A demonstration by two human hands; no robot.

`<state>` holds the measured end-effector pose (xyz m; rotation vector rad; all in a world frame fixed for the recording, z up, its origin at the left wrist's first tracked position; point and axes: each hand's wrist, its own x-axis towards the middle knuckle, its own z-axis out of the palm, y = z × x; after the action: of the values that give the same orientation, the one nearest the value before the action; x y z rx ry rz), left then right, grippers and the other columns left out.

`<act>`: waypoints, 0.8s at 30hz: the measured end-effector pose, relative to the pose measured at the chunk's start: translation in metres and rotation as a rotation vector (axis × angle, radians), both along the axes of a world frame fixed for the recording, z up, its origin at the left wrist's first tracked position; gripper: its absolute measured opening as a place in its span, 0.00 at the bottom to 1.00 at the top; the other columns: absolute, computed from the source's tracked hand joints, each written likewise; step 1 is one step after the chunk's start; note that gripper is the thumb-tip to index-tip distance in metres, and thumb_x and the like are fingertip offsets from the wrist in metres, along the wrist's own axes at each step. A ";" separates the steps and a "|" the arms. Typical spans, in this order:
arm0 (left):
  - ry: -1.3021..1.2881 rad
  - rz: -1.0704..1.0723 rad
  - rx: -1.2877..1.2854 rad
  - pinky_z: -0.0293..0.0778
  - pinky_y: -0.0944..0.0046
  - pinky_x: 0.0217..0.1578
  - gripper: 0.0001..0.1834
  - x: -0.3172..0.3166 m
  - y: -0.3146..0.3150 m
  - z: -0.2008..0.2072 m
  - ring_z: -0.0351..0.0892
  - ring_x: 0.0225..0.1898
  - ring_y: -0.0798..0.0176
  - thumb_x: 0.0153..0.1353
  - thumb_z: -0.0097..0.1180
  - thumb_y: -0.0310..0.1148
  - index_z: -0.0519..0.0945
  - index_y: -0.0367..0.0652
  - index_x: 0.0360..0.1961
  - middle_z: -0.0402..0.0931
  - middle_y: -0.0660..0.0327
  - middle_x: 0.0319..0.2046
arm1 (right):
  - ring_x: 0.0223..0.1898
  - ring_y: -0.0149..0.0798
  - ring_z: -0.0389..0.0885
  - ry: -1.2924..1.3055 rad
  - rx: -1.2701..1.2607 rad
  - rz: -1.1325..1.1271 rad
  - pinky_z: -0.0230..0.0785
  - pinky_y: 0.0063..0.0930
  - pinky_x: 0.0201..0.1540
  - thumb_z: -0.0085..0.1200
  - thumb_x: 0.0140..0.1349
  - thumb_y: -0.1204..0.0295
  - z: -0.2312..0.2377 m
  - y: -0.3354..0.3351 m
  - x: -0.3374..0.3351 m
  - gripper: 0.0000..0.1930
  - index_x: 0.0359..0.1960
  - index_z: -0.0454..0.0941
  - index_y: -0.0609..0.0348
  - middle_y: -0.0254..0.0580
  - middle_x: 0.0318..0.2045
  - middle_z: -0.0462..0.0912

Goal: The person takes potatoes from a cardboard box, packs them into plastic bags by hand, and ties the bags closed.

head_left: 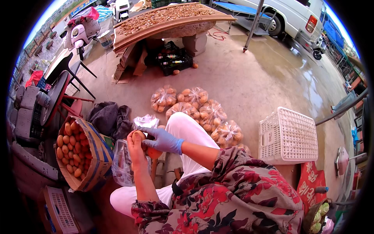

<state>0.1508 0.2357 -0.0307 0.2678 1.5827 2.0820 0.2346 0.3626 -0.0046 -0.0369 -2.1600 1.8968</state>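
Note:
My bare left hand (136,151) is closed around an oval orange-brown fruit (138,135), its exact kind unclear. Over the fruit's other side curl the fingers of my right hand (165,141), which wears a blue glove. Just below the glove shows another reddish-orange fruit (154,153); whether it is held or lies lower down I cannot tell. An open clear plastic bag (123,163) is beside my left wrist. To the left stands a cardboard box (102,156) full of similar fruit (71,150). Several filled clear bags (212,113) sit on the ground beyond my knee.
A white plastic crate (288,136) stands at the right. Dark cloth (109,117) lies behind the box. Farther off, a black crate with bottles (173,62) sits under a low table (167,23) spread with brown pieces. A chair (62,70) stands at the left.

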 end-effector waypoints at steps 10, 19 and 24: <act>-0.432 -0.165 0.606 0.62 0.66 0.16 0.25 -0.006 -0.006 0.002 0.66 0.15 0.64 0.66 0.31 0.54 0.69 0.46 0.49 0.75 0.56 0.32 | 0.43 0.36 0.77 -0.237 -0.987 0.062 0.73 0.23 0.34 0.42 0.64 0.63 0.002 0.012 -0.008 0.19 0.52 0.70 0.60 0.44 0.44 0.76; -0.256 -0.061 0.586 0.71 0.62 0.35 0.26 -0.004 -0.033 0.000 0.73 0.34 0.58 0.64 0.38 0.54 0.66 0.47 0.55 0.72 0.56 0.41 | 0.43 0.43 0.77 -0.167 -1.120 0.257 0.73 0.31 0.35 0.45 0.53 0.69 0.000 0.008 -0.013 0.28 0.59 0.62 0.61 0.48 0.48 0.73; -0.173 -0.123 0.563 0.72 0.60 0.38 0.30 -0.003 -0.039 -0.007 0.73 0.38 0.59 0.57 0.52 0.54 0.66 0.47 0.54 0.71 0.57 0.43 | 0.45 0.45 0.76 -0.170 -1.111 0.279 0.74 0.33 0.40 0.45 0.50 0.69 -0.004 0.007 -0.015 0.30 0.59 0.61 0.62 0.49 0.49 0.72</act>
<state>0.1482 0.1972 -0.0379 0.3543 0.8344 2.3403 0.2201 0.3695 -0.0089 -0.1121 -0.9430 3.0816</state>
